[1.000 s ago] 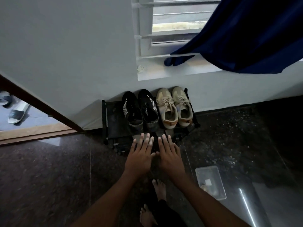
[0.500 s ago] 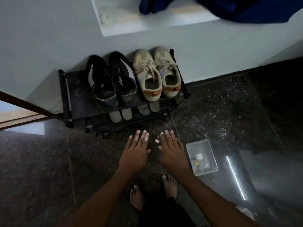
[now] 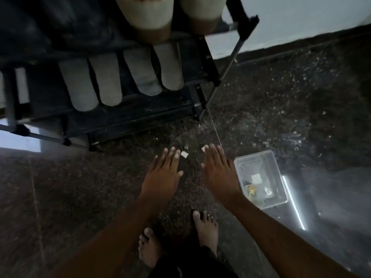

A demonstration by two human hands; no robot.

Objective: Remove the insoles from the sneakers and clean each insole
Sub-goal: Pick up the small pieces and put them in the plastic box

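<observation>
Insoles number four on rack beneath two beige sneakers

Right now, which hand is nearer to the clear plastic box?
Right. The right hand is just beside the clear plastic box; the left hand is farther left.

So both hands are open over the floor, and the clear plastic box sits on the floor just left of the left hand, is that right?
Not quite. In the head view the clear plastic box sits on the floor just right of the right hand, not left of the left hand. Both hands are open over the floor.
</observation>
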